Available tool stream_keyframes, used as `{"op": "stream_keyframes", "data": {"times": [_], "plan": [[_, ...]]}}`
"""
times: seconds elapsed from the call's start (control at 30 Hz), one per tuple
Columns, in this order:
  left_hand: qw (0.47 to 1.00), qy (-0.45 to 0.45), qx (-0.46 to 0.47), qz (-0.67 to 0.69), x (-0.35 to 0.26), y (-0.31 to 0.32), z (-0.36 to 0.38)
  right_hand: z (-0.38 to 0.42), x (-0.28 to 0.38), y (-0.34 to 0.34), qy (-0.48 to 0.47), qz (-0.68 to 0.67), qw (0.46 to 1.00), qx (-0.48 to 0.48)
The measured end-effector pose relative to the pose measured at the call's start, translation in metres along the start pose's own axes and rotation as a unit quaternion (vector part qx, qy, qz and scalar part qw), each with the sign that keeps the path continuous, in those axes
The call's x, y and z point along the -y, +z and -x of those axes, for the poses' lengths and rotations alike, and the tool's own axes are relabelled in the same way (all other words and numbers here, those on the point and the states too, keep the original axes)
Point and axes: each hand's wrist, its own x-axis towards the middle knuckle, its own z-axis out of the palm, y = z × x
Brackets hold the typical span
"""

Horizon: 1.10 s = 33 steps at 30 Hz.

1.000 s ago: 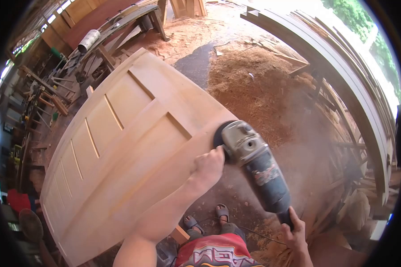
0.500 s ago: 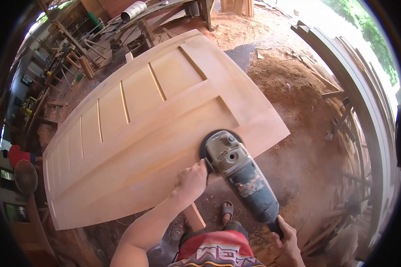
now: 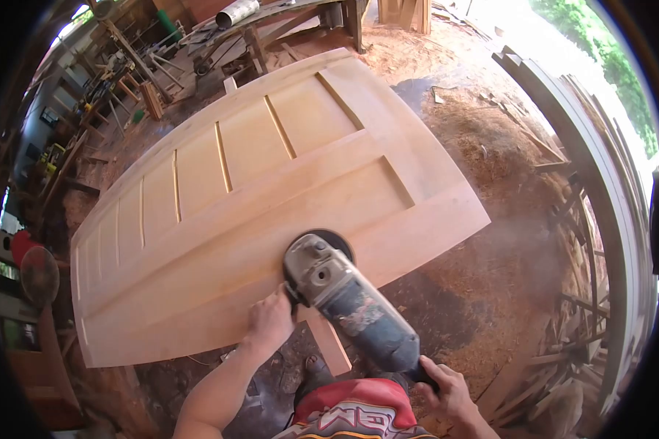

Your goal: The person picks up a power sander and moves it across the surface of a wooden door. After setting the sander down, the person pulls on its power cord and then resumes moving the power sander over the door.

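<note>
A large angle grinder (image 3: 355, 304) with a round disc (image 3: 337, 245) rests against a pale wooden panelled door (image 3: 234, 212), near the door's close edge. My left hand (image 3: 272, 319) is closed around the side handle by the grinder's head. At the rear of the tool, my right hand (image 3: 443, 388) wraps round the back handle. The disc is partly hidden under the grinder's head. Several grooves and recessed panels run across the door.
A wooden support beam (image 3: 328, 344) sticks out under the door towards me. Long boards (image 3: 586, 146) are stacked at the right. Sawdust (image 3: 483, 139) covers the ground beyond the door. At the back stands a workbench (image 3: 300, 25) with a metal cylinder (image 3: 237, 13).
The grinder and both my hands have moved left along the door's near edge. The view has shifted slightly, so the door sits a little further right.
</note>
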Motion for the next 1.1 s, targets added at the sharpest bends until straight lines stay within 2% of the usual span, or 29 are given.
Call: {"op": "stream_keyframes", "data": {"times": [0.03, 0.1, 0.17, 0.23, 0.33, 0.43, 0.6, 0.67, 0.77, 0.93, 1.0, 1.1], "plan": [[1.000, 0.018, 0.001, 0.018, -0.019, 0.004, -0.009, 0.006, -0.001, -0.016, 0.036, -0.008, 0.999, 0.019], [0.996, 0.059, -0.019, 0.059, -0.057, 0.017, -0.030, 0.023, -0.039, -0.025, -0.028, -0.006, 0.998, -0.062], [0.992, 0.104, -0.023, 0.062, -0.094, 0.022, -0.048, 0.036, -0.056, -0.035, 0.029, -0.051, 0.993, -0.100], [0.980, 0.176, -0.079, 0.044, -0.115, 0.020, -0.053, 0.040, -0.054, -0.040, 0.090, -0.071, 0.985, -0.131], [0.982, 0.169, -0.088, -0.008, -0.118, 0.019, -0.054, 0.041, -0.044, -0.038, 0.091, -0.083, 0.983, -0.133], [0.990, 0.115, -0.081, -0.003, -0.079, 0.018, -0.036, 0.037, -0.037, -0.017, 0.056, -0.057, 0.991, -0.109], [0.998, 0.035, -0.057, 0.022, 0.027, 0.011, 0.020, 0.019, 0.005, 0.041, -0.036, -0.002, 0.998, -0.052], [0.998, -0.002, -0.053, 0.025, 0.074, 0.010, 0.047, 0.018, 0.029, 0.067, -0.027, -0.008, 1.000, 0.003], [0.994, -0.055, -0.076, 0.053, 0.150, 0.013, 0.088, 0.004, 0.084, 0.113, -0.067, 0.006, 0.997, 0.035], [0.988, -0.147, -0.035, 0.028, 0.253, 0.009, 0.154, -0.013, 0.147, 0.185, -0.104, 0.017, 0.989, 0.101], [0.987, -0.152, -0.041, 0.025, 0.276, 0.008, 0.168, -0.017, 0.161, 0.200, -0.129, 0.012, 0.985, 0.112], [0.986, -0.157, -0.038, 0.040, 0.277, 0.001, 0.168, -0.013, 0.169, 0.204, -0.116, 0.010, 0.987, 0.108]]}}
